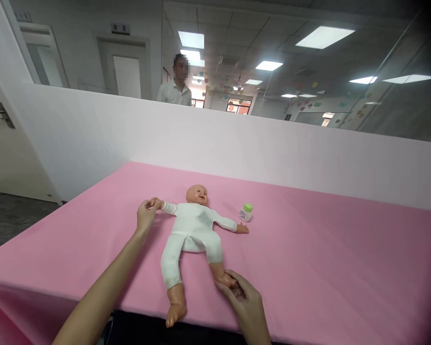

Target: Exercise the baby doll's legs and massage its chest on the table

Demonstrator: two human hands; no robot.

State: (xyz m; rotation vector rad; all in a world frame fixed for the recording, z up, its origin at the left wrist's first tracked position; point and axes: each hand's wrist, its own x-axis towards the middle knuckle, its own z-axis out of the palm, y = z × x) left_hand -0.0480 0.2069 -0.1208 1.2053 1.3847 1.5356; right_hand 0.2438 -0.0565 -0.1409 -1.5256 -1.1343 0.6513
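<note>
Baby doll (192, 230) — hand (155, 202) hidden inside the clasping left hand (147, 215), shin (218, 274) gripped by the right hand (239, 294).

One baby doll (192, 235) lies on one pink-covered counter (326, 273), with one left hand (147, 214) and one right hand (242, 297) on it. Beside the doll stands one green-capped bottle (246, 212). Beyond the doll are one white partition (258, 153) and one person (175, 84)

Bare arms, slim hands

The left forearm (104, 287) is long and narrow, tapering smoothly into a slim wrist and the left hand (146, 216); the right hand (246, 306) is just as lean; its fingers (233, 283) are long and slender; the skin looks smooth.
</note>
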